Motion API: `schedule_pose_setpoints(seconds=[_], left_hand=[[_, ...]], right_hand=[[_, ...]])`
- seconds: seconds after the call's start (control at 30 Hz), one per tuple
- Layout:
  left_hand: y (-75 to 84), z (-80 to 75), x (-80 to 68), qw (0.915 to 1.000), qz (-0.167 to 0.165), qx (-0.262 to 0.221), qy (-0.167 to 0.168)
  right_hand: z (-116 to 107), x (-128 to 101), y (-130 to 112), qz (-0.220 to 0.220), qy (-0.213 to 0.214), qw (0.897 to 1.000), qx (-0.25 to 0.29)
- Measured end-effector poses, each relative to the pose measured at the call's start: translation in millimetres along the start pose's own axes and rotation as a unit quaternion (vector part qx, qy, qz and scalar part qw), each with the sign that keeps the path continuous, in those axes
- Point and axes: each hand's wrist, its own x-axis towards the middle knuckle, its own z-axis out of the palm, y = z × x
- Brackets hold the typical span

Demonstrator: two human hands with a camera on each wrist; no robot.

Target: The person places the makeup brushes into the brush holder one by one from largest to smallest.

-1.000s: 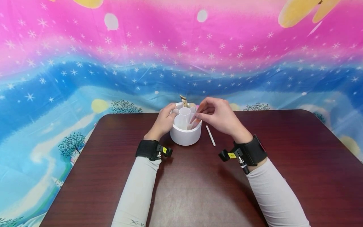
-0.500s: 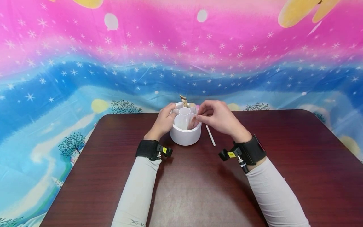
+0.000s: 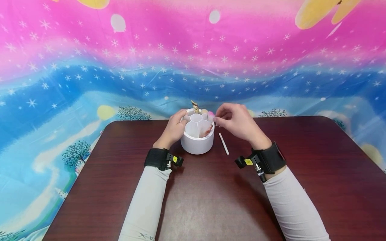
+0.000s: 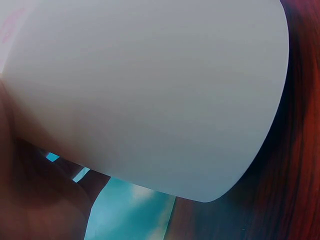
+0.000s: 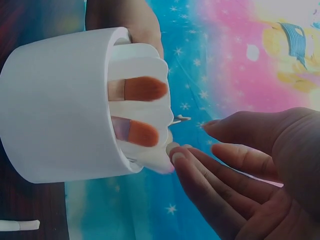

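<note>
A round white divided organizer [image 3: 197,145] stands on the table. My left hand [image 3: 174,126] grips its left rim; in the left wrist view the white wall fills most of the frame. Two brushes with orange bristles, the upper brush [image 5: 145,88] and the lower brush [image 5: 143,133], sit in one compartment on its right side. Just off the right rim, my right hand [image 3: 236,122] has thumb and fingers apart, with nothing between them. A gold-coloured piece [image 3: 195,107] and a pink-tipped item [image 3: 210,114] stick up from the rear compartments.
A thin white stick [image 3: 223,144] lies on the dark red-brown table [image 3: 193,201], right of the organizer. Behind the table's far edge hangs a colourful printed cloth [image 3: 181,67].
My right hand has let go of the orange brush in the right compartment and drawn away to the right. The left hand and the organizer have not moved.
</note>
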Motion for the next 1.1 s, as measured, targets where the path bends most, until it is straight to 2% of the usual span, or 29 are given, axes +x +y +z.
schedule_pose_setpoints(seconds=[0.23,0.43,0.7,0.9,1.1], left_hand=[[-0.5,0.1,0.0,1.0,-0.002,0.001,0.0],[0.2,-0.1,0.1,1.0,-0.003,0.007,-0.004],[1.4,-0.2,0.1,1.0,-0.002,0.006,-0.005],[1.2,-0.5,-0.3,1.0,-0.005,0.006,-0.004],[1.2,-0.3,-0.2,0.9999,-0.009,0.006,-0.005]], right_hand=[[-1.7,3.0,10.7,0.022,0.007,0.999,-0.04],[-0.7,6.1,26.8,0.034,-0.015,0.995,-0.09],[3.1,9.6,43.9,0.056,-0.041,0.991,-0.112],[7.1,9.7,52.5,0.076,-0.071,0.986,-0.128],[13.2,10.0,56.2,0.1,-0.116,0.976,-0.155]])
